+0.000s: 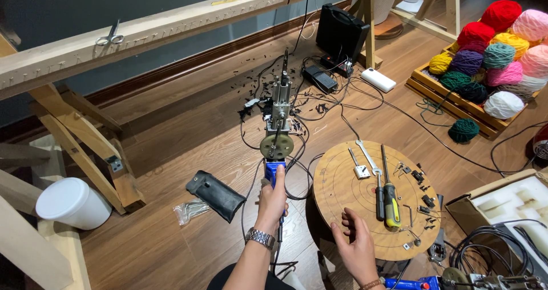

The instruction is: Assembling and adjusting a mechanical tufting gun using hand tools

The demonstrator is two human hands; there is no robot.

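Note:
My left hand (272, 200), with a metal watch on the wrist, grips the blue handle of a tufting gun (278, 116) and holds it upright, its needle pointing away from me over the wooden floor. My right hand (355, 241) rests open on the near edge of a round wooden board (342, 190), fingers spread. On the board lie two screwdrivers (387, 196), a wrench (368, 157), a small metal block and several small black and silver parts. The nearest tools are a little to the right of my right hand.
A wooden frame (142, 33) with scissors on its beam runs across the left. A white bucket (71, 202), a black pouch (216, 194) and hex keys lie at left. Yarn balls in a crate (491, 44) sit at right, cables and a black case behind, and an open box at the right edge.

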